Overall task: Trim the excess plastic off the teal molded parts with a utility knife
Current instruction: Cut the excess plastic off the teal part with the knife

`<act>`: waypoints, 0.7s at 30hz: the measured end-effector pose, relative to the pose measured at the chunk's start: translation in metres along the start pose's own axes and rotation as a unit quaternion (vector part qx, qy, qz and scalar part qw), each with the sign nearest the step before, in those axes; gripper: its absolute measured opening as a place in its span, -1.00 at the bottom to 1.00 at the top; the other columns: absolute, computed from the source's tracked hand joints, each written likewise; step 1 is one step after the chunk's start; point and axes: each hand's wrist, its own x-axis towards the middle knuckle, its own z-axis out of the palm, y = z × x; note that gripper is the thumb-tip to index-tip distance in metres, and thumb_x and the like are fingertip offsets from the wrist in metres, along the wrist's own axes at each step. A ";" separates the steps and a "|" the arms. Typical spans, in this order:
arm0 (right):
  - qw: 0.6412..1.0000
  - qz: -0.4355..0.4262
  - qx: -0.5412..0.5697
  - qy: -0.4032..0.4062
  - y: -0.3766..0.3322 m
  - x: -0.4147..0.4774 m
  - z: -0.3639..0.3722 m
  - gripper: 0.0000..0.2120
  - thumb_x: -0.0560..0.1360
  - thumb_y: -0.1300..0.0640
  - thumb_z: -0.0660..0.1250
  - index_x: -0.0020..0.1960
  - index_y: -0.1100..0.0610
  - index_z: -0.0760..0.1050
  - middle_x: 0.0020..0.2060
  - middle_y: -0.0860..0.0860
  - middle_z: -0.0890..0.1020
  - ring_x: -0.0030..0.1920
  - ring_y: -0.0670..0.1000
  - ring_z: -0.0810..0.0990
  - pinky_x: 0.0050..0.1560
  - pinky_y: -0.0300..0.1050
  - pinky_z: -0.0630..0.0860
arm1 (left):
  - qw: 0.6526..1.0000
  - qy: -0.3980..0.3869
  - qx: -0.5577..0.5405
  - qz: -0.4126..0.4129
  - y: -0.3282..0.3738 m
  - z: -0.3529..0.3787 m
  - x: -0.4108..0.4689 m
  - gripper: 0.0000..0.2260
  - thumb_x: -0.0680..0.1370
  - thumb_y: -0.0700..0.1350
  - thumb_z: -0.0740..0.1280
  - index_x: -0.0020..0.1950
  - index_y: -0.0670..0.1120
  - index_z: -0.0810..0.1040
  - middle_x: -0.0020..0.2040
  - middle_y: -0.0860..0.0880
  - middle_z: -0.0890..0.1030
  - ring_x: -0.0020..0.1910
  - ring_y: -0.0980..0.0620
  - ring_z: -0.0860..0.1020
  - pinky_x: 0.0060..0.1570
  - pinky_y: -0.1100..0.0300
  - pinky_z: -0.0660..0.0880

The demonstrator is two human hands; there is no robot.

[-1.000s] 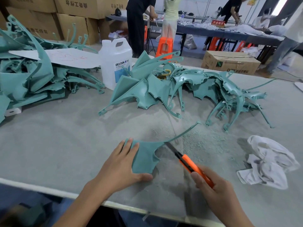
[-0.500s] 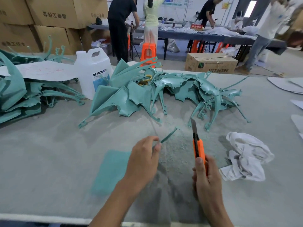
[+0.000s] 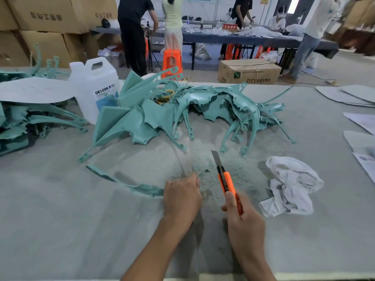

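My left hand (image 3: 181,197) grips a thin curved teal molded part (image 3: 125,184) that arcs out to the left over the grey table (image 3: 60,230); a short tip of it pokes out to the right of my fingers. My right hand (image 3: 242,222) holds an orange utility knife (image 3: 227,182) upright, its blade extended and pointing away from me, just right of the left hand and not touching the part. A heap of untrimmed teal parts (image 3: 182,112) lies behind. Teal shavings (image 3: 205,165) dust the table around the blade.
A white crumpled cloth (image 3: 290,185) lies to the right of the knife. A white jug (image 3: 95,88) stands behind the heap, another teal pile (image 3: 30,122) under a grey sheet at far left. Grey sheets (image 3: 357,110) lie at the right edge. People work at a far table.
The flat teal piece that lay under my left hand is no longer seen. My left hand now holds a long thin curved part, and the knife has lifted from cutting to upright.
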 end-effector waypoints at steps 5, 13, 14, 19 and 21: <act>0.995 -0.039 -0.086 0.022 -0.006 -0.002 0.002 -0.72 0.56 -0.14 0.28 0.08 -0.01 0.65 -0.12 0.00 0.65 -0.05 0.16 0.63 -0.13 -0.02 0.46 | 1.000 -0.011 0.019 -0.002 -0.001 -0.001 0.003 -0.82 0.49 -0.05 0.46 -0.28 -0.03 0.55 -0.49 -0.06 0.58 -0.48 -0.06 0.58 -0.31 0.12 0.43; 0.985 -0.055 -0.163 0.007 -0.009 -0.004 0.009 -0.71 0.58 -0.14 0.25 0.10 0.00 0.64 -0.08 -0.01 0.63 -0.06 0.15 0.60 -0.15 -0.02 0.47 | 1.000 0.008 -0.021 -0.005 -0.004 0.003 -0.004 -0.85 0.63 -0.05 0.29 -0.10 -0.03 0.57 -0.31 -0.07 0.64 -0.30 -0.13 0.60 -0.14 0.02 0.43; 0.985 -0.054 -0.163 0.005 -0.008 -0.005 0.009 -0.70 0.59 -0.14 0.23 0.10 -0.01 0.64 -0.07 -0.01 0.63 -0.05 0.14 0.59 -0.14 -0.02 0.46 | 1.000 0.006 -0.026 -0.004 -0.004 0.004 -0.005 -0.83 0.65 -0.04 0.24 -0.07 -0.02 0.57 -0.28 -0.06 0.65 -0.27 -0.13 0.60 -0.11 0.01 0.42; 0.990 0.002 -0.139 0.018 -0.005 0.003 0.009 -0.67 0.61 -0.16 0.19 0.07 0.01 0.62 -0.08 0.02 0.62 -0.02 0.18 0.60 -0.19 -0.07 0.30 | 0.998 0.033 -0.046 0.001 -0.006 0.001 -0.009 -0.89 0.58 -0.09 0.36 -0.15 -0.02 0.55 -0.38 -0.03 0.61 -0.38 -0.09 0.57 -0.22 0.06 0.41; 0.991 -0.003 -0.134 0.012 -0.005 0.005 0.009 -0.68 0.61 -0.16 0.18 0.08 0.00 0.61 -0.07 -0.01 0.61 -0.02 0.16 0.59 -0.18 -0.08 0.28 | 0.998 0.043 -0.051 -0.005 -0.006 0.001 -0.012 -0.89 0.59 -0.07 0.34 -0.14 -0.01 0.55 -0.37 -0.02 0.60 -0.37 -0.08 0.57 -0.22 0.06 0.40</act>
